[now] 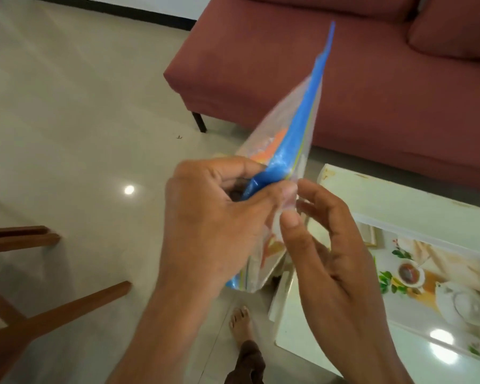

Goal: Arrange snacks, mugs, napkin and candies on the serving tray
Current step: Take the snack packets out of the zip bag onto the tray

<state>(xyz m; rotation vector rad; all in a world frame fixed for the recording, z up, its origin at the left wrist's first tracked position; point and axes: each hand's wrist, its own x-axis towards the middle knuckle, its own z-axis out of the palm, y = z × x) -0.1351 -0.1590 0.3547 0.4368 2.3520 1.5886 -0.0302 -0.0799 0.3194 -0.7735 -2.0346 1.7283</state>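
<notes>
Plastic bag [295, 134], blurred, perhaps snacks [275, 146], left hand [214, 217], right hand [327, 250] pinching

Red sofa [288, 65] (black-legged) beyond white table [399, 200]; wooden chair legs [81, 306] left

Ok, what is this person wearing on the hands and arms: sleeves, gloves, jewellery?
Nothing shows. The left hand and right hand are bare, with no gloves, rings, watch or bracelet. Both forearms are bare down to the frame's edge, so no sleeve is in view. Lower down, a dark brown trouser leg ends above a bare foot.
</notes>
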